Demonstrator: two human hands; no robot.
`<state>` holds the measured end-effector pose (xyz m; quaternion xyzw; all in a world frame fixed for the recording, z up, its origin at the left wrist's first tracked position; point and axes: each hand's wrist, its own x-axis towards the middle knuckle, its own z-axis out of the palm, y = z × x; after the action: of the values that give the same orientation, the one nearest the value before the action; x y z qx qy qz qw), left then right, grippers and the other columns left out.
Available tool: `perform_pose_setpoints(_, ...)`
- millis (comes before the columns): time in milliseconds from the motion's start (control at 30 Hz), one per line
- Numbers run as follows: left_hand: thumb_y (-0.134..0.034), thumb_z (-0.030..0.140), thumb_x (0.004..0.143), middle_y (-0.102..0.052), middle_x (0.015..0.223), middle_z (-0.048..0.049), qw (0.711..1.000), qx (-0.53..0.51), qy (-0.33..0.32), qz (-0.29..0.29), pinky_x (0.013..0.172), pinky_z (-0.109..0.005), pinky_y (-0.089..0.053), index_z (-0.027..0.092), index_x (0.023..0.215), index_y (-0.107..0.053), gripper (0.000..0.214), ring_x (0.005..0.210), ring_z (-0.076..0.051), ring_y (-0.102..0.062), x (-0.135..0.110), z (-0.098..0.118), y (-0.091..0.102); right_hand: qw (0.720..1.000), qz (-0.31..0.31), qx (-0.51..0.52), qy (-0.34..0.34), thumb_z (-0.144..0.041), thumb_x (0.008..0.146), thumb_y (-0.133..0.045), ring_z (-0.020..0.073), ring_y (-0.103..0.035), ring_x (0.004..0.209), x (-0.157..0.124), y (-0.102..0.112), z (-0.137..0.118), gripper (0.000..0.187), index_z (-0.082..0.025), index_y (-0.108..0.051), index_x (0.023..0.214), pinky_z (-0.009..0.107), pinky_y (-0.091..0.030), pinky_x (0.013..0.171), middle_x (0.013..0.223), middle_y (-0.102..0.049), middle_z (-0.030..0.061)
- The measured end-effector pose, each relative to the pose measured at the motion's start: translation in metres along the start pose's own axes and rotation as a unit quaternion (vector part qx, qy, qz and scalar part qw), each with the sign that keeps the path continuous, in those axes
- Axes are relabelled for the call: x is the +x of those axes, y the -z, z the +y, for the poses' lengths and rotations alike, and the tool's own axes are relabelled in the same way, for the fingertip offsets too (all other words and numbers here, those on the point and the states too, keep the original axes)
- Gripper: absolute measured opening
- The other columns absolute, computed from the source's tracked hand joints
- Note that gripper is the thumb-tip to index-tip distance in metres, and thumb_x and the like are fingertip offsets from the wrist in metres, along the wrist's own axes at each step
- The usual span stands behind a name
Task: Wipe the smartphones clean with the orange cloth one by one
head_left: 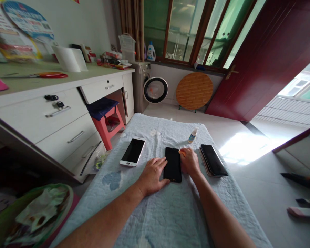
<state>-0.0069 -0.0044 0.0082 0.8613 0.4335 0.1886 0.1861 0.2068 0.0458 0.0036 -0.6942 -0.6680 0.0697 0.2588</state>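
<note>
A black smartphone (173, 165) lies face up on a blue quilted cloth (144, 220) between my hands. My left hand (152, 175) steadies it, fingertips on its left edge and thumb at the lower left corner. At its upper right edge, my right hand (189, 161) is closed on a small orange piece (182, 153), mostly hidden by the fingers. To the left lies a white smartphone (133, 152) with a dark screen. On the right, another dark phone (214, 160) rests on a pinkish flat item. A small spray bottle (193, 135) stands beyond my right hand.
A desk (100, 74) with drawers runs along the left, with a red stool (110, 125) under it. At lower left is a bin (72, 198) holding crumpled paper. A washing machine (140, 86) with its door open and a round wooden tabletop (194, 90) stand at the back.
</note>
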Motion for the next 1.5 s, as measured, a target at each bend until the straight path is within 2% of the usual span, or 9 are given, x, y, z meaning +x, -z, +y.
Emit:
perform_pose_setpoints(200,-0.069,0.046,0.074,-0.043,0.144,-0.0108,1.000,0.001,0.003,-0.006,0.111,-0.043,-0.028,0.016,0.135,-0.046,0.071,0.130,-0.029,-0.039,0.000,0.001,0.000,0.996,-0.075,0.039,-0.031,-0.026,0.077,-0.053,0.0180,-0.063,0.078,-0.013,0.024,-0.009,0.023,-0.019,-0.073,0.085,0.025,-0.041,0.071,0.083,-0.071,0.0048)
perform_pose_setpoints(367,-0.068,0.047,0.074,-0.043,0.144,-0.0108,1.000,0.006,0.007,-0.006,0.111,-0.044,-0.028,0.016,0.135,-0.046,0.072,0.130,-0.029,-0.039,0.001,0.001,0.000,0.991,-0.108,0.069,-0.048,-0.029,0.076,-0.053,0.0178,-0.064,0.073,-0.033,0.036,-0.012,0.022,-0.019,-0.072,0.084,0.024,-0.041,0.066,0.076,-0.071,0.0032)
perform_pose_setpoints(533,-0.069,0.045,0.073,-0.044,0.143,-0.0110,1.000,0.010,0.008,-0.001,0.110,-0.044,-0.029,0.015,0.134,-0.047,0.071,0.129,-0.030,-0.040,0.000,0.001,-0.001,0.988,-0.117,0.084,-0.052,-0.031,0.075,-0.053,0.0184,-0.064,0.077,-0.049,0.043,-0.013,0.022,-0.020,-0.071,0.084,0.025,-0.041,0.070,0.080,-0.072,0.0025)
perform_pose_setpoints(1067,-0.068,0.046,0.074,-0.046,0.142,-0.0105,0.999,0.028,0.006,0.013,0.109,-0.044,-0.030,0.017,0.133,-0.047,0.069,0.128,-0.030,-0.041,0.000,0.001,-0.004,0.982,-0.139,0.109,-0.065,-0.034,0.077,-0.051,0.0180,-0.062,0.071,-0.091,0.057,-0.018,0.024,-0.021,-0.070,0.082,0.025,-0.041,0.064,0.076,-0.070,0.0020)
perform_pose_setpoints(1233,-0.068,0.047,0.074,-0.046,0.142,-0.0109,0.999,0.031,0.007,0.011,0.109,-0.044,-0.030,0.016,0.134,-0.047,0.070,0.128,-0.030,-0.040,0.000,0.000,-0.004,0.980,-0.141,0.118,-0.073,-0.033,0.077,-0.051,0.0181,-0.062,0.071,-0.097,0.060,-0.021,0.023,-0.020,-0.070,0.083,0.025,-0.041,0.065,0.076,-0.070,0.0020)
perform_pose_setpoints(1500,-0.067,0.046,0.075,-0.045,0.143,-0.0094,1.000,0.024,0.007,0.008,0.109,-0.044,-0.029,0.019,0.134,-0.047,0.068,0.129,-0.029,-0.040,0.000,0.002,-0.003,0.979,-0.155,0.121,-0.047,-0.033,0.076,-0.055,0.0159,-0.059,0.067,-0.097,0.062,-0.019,0.017,-0.022,-0.068,0.078,0.024,-0.039,0.063,0.071,-0.067,-0.0007)
